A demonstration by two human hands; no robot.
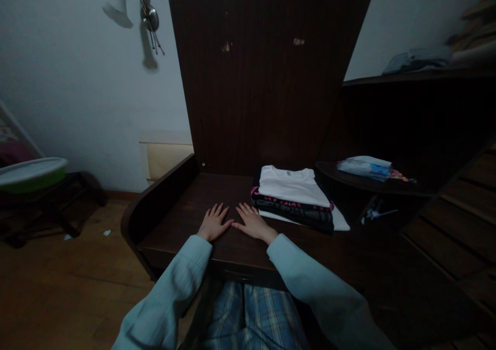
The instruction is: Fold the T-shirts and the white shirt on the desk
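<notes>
My left hand (214, 223) lies flat on the dark wooden desk top (170, 226), fingers spread and holding nothing. Beside it my right hand (253, 223) rests palm down too, its fingers apart, the two thumbs almost meeting. Just beyond the right hand is a stack of folded clothes. A white T-shirt (289, 184) is on top, a black garment with pink lettering (287, 204) lies under it, and a white piece (341, 221) sticks out at the bottom right.
A raised side panel (158, 195) borders the desk on the left. At right, a low shelf (356, 183) bears a blue and white plastic packet (366, 167). A green basin (34, 177) sits on a dark stool at far left. A wall lamp (149, 18) hangs above.
</notes>
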